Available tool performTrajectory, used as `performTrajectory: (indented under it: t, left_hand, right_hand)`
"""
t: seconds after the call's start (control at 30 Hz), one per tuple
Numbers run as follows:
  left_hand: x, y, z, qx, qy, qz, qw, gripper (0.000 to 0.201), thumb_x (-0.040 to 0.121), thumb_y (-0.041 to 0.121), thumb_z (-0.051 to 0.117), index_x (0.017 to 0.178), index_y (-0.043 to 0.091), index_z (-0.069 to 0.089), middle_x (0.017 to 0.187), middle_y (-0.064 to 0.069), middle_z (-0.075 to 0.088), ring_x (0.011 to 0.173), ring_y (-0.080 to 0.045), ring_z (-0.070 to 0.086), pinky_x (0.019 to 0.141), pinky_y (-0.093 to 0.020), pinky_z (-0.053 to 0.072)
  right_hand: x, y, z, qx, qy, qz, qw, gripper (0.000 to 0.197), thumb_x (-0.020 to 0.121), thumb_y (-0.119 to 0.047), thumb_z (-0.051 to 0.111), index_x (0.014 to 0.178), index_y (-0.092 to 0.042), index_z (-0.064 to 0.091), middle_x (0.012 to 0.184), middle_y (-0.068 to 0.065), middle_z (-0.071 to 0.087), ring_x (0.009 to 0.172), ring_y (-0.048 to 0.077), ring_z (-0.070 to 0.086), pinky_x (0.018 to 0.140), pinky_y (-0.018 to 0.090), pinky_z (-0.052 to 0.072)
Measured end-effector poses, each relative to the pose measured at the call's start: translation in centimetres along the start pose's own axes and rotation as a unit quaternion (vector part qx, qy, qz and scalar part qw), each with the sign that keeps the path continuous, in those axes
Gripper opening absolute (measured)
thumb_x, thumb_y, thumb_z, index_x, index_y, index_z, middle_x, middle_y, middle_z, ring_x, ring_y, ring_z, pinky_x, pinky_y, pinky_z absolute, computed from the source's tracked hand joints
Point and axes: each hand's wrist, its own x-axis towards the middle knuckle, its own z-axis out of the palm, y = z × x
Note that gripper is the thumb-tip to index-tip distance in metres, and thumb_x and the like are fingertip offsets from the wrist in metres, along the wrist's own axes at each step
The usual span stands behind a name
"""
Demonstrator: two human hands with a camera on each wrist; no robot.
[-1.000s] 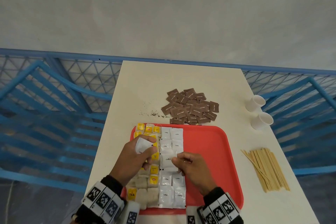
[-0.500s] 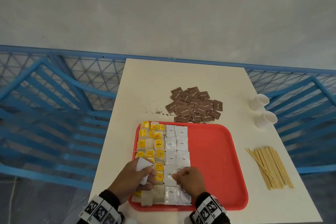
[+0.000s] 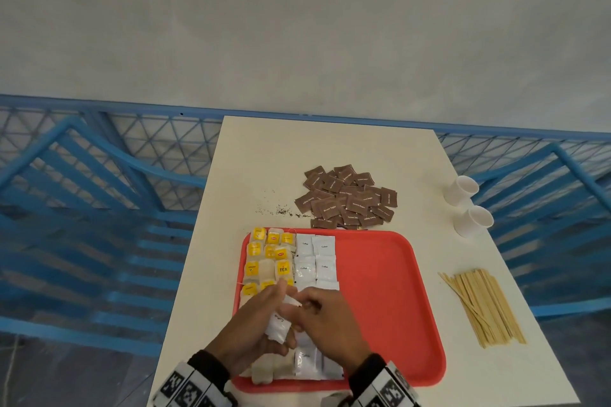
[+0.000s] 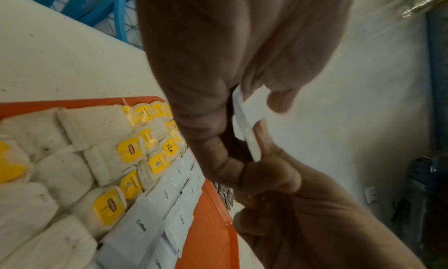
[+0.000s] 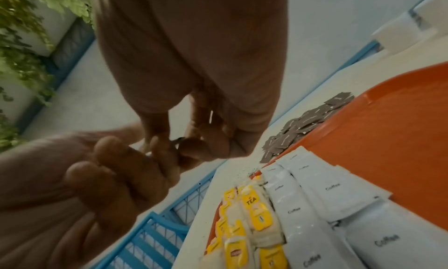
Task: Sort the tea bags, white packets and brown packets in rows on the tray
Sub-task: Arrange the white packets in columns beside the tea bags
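Right now the left hand point(image 3: 254, 324) is holding a small stack of flat white paper packets point(image 3: 279, 327) with its fingers curled around them, just above the near left part of the flat red plastic tray point(image 3: 390, 307). The right hand point(image 3: 330, 324) is pinching the top corner of that stack with its thumb and a finger, probably to slide one packet off so it can go down in its row. Holding the spare packets in one hand and picking with the other likely is making the sorting quicker. On the tray, the soft cream tea bags with yellow tags point(image 3: 267, 254) are lying in rows along the left side. Just beside them, the white packets marked "Coffee" point(image 3: 315, 258) are lying in two neat rows, touching the tea bags so no room is wasted. Some of the rows near the person are hidden under the hands. The right half of the tray is bare red, and I think it is being saved for the brown ones. The square brown paper packets point(image 3: 347, 198) are still sitting in a loose pile on the pale tabletop point(image 3: 330, 149), just past the far edge of the tray, so that step is not done yet. Two small white paper cups point(image 3: 466, 205) and a bunch of thin wooden stir sticks point(image 3: 482, 307) are lying to the right of the tray.
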Motion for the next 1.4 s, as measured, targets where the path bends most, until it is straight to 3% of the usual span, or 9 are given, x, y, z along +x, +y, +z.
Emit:
performTrajectory:
  t: [0.13, 0.23, 0.4, 0.53, 0.67, 0.87, 1.03, 1.23, 1.4]
  left_hand:
    - [0.0, -0.4, -0.5, 0.100, 0.058, 0.064, 0.991, 0.021, 0.096, 0.018, 0.065, 0.112, 0.005, 0.062, 0.082, -0.020, 0.073, 0.065, -0.023, 0.067, 0.058, -0.031, 0.055]
    - [0.1, -0.6, -1.3, 0.096, 0.120, 0.092, 0.984, 0.018, 0.091, 0.011, 0.070, 0.093, -0.003, 0.059, 0.066, -0.017, 0.065, 0.059, -0.021, 0.064, 0.053, -0.029, 0.053]
    - [0.0, -0.1, -1.9, 0.134, 0.113, 0.104, 0.979, 0.020, 0.089, 0.012, 0.073, 0.091, -0.005, 0.065, 0.068, -0.012, 0.065, 0.063, -0.025, 0.064, 0.057, -0.032, 0.051]
    - [-0.2, 0.4, -1.5, 0.148, 0.121, 0.141, 0.971, 0.014, 0.091, 0.021, 0.070, 0.086, 0.008, 0.071, 0.082, -0.009, 0.073, 0.073, -0.017, 0.068, 0.067, -0.034, 0.057]
    - [-0.3, 0.9, -1.2, 0.148, 0.140, 0.175, 0.963, 0.014, 0.090, 0.017, 0.072, 0.076, 0.013, 0.073, 0.082, -0.011, 0.073, 0.077, -0.021, 0.068, 0.073, -0.038, 0.058]
    - [-0.9, 2.0, -1.2, 0.189, 0.083, 0.177, 0.962, 0.012, 0.089, 0.016, 0.072, 0.080, 0.009, 0.074, 0.083, -0.013, 0.071, 0.076, -0.018, 0.067, 0.068, -0.032, 0.057]
    - [-1.0, 2.2, -1.0, 0.183, 0.103, 0.155, 0.965, 0.017, 0.090, 0.022, 0.072, 0.087, 0.005, 0.072, 0.075, -0.009, 0.073, 0.070, -0.019, 0.069, 0.062, -0.032, 0.054]
    - [-0.3, 3.1, 0.0, 0.326, 0.092, 0.162, 0.927, 0.017, 0.087, 0.022, 0.076, 0.080, 0.007, 0.072, 0.061, -0.002, 0.069, 0.055, -0.010, 0.063, 0.055, -0.021, 0.050]
    - [0.1, 4.0, -0.1, 0.276, 0.152, 0.214, 0.925, 0.033, 0.092, 0.033, 0.069, 0.072, 0.007, 0.068, 0.058, -0.001, 0.064, 0.054, -0.010, 0.059, 0.057, -0.024, 0.050]
  right_hand:
    - [0.6, 0.4, -1.2, -0.004, 0.081, 0.012, 0.997, 0.025, 0.084, -0.029, 0.078, 0.074, -0.007, 0.072, 0.064, 0.000, 0.068, 0.058, 0.006, 0.057, 0.060, 0.021, 0.045]
    - [0.3, 0.3, -1.7, 0.019, 0.041, 0.035, 0.998, 0.026, 0.083, -0.028, 0.078, 0.070, -0.010, 0.065, 0.065, 0.002, 0.068, 0.054, 0.008, 0.054, 0.056, 0.019, 0.043]
    - [0.1, 0.2, -1.9, 0.021, 0.036, 0.024, 0.999, 0.023, 0.084, -0.030, 0.078, 0.074, -0.012, 0.069, 0.062, 0.000, 0.054, 0.057, 0.011, 0.050, 0.057, 0.021, 0.042]
    - [0.4, -0.2, -1.5, 0.009, 0.046, -0.025, 0.999, 0.017, 0.084, -0.028, 0.078, 0.081, -0.011, 0.076, 0.061, -0.005, 0.060, 0.058, 0.006, 0.051, 0.060, 0.019, 0.043]
    - [0.3, -0.6, -1.1, -0.003, 0.051, -0.040, 0.998, 0.021, 0.083, -0.029, 0.079, 0.075, -0.010, 0.075, 0.067, 0.009, 0.067, 0.061, 0.008, 0.053, 0.061, 0.020, 0.045]
    - [0.2, -2.1, -2.2, -0.034, 0.000, -0.033, 0.999, 0.008, 0.084, -0.021, 0.078, 0.085, -0.013, 0.078, 0.078, 0.006, 0.074, 0.065, 0.006, 0.062, 0.066, 0.020, 0.051]
    - [0.0, -1.9, -2.7, 0.043, 0.057, -0.012, 0.997, 0.010, 0.086, -0.017, 0.075, 0.086, -0.007, 0.075, 0.060, -0.010, 0.063, 0.054, 0.001, 0.050, 0.054, 0.016, 0.042]
    - [-0.5, -2.2, -4.3, -0.060, -0.010, 0.000, 0.998, 0.017, 0.084, -0.024, 0.078, 0.080, -0.007, 0.074, 0.061, -0.005, 0.064, 0.057, 0.004, 0.054, 0.057, 0.015, 0.042]
    - [0.1, 0.1, -7.2, -0.088, 0.108, 0.002, 0.990, 0.008, 0.081, -0.023, 0.079, 0.077, -0.016, 0.078, 0.066, 0.000, 0.069, 0.057, 0.001, 0.055, 0.056, 0.015, 0.045]
